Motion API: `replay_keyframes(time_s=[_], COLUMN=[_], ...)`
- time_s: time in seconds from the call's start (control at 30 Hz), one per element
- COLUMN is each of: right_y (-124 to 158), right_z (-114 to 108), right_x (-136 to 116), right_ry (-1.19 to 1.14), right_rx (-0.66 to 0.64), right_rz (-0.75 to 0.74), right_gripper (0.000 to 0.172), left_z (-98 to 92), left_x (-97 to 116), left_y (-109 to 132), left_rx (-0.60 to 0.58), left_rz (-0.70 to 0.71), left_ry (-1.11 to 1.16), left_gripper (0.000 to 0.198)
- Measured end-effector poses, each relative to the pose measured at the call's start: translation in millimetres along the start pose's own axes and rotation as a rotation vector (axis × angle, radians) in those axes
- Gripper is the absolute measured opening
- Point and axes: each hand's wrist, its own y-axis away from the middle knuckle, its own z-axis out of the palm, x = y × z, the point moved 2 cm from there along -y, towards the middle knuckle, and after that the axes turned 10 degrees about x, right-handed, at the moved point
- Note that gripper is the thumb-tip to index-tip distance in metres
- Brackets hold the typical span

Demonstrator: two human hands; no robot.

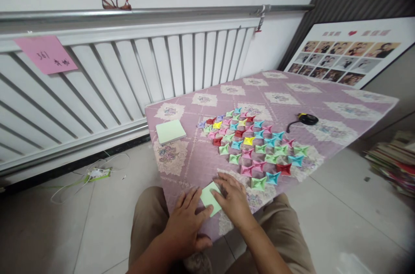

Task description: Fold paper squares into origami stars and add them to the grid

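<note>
A small pale green square of paper (210, 196) lies near the front corner of the table, turned like a diamond. My left hand (188, 218) rests flat at its left side, fingers stretched out and the thumb touching the lower edge. From the right, my right hand (234, 198) reaches over the sheet, fingertips at its upper corner and thumb on its surface; the fingers are apart. Beyond my hands stand rows of folded paper pieces (248, 141) in green, pink, blue, red and yellow. At the left edge sits a stack of pale green paper (170, 131).
A purple patterned cloth (197, 161) covers the table. On its right lies a black and yellow tape measure (308, 118). Behind is a white radiator (181, 60) with glasses (116, 4) on the pipe. A photo board (350, 51) leans at the back right; a power strip (99, 174) lies on the floor.
</note>
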Motion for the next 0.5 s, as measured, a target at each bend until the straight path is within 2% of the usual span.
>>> replay_keyframes(time_s=[0.1, 0.5], right_y=[0.1, 0.0], right_z=[0.6, 0.2], right_x=[0.1, 1.6], right_ry=[-0.001, -0.051], right_rx=[0.005, 0.043], right_rz=[0.004, -0.008], right_gripper=[0.02, 0.02], left_z=[0.0, -0.4], left_x=[-0.2, 1.0], left_y=[-0.1, -0.3], left_rx=[0.0, -0.005], left_rz=[-0.005, -0.013], left_ry=[0.003, 0.002], left_gripper=[0.084, 0.083])
